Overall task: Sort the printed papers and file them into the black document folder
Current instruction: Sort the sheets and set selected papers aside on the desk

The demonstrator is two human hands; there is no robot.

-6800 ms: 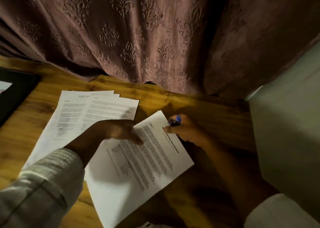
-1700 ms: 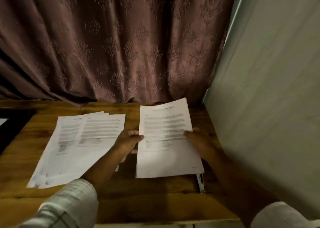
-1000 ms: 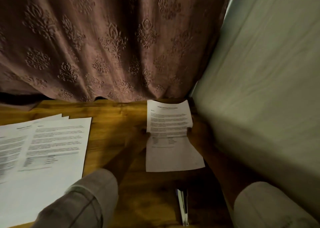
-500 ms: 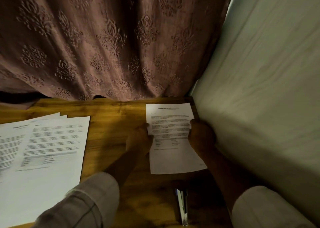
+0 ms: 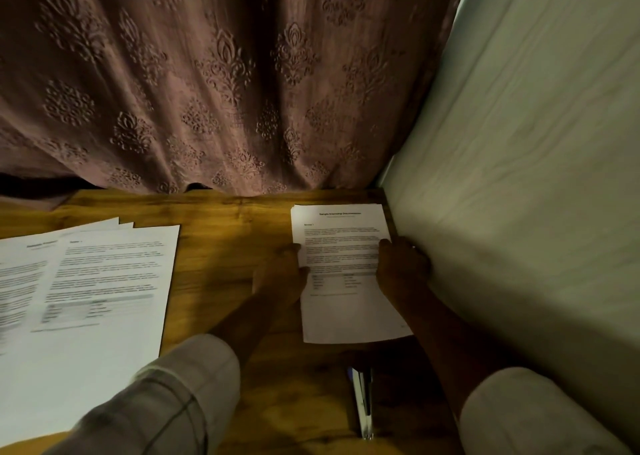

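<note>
Wooden table (image 5: 225,247), tight against wall (image 5: 519,177): left hand (image 5: 282,274), right hand (image 5: 401,267) pinch sheet (image 5: 343,247) by side edges.

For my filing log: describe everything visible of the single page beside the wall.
The single page is white printed paper, portrait, seemingly flat on the wooden table in its far right corner beside the wall. Bold title, text paragraphs, small grid; bottom blank. The left hand and right hand touch its side edges.
</note>
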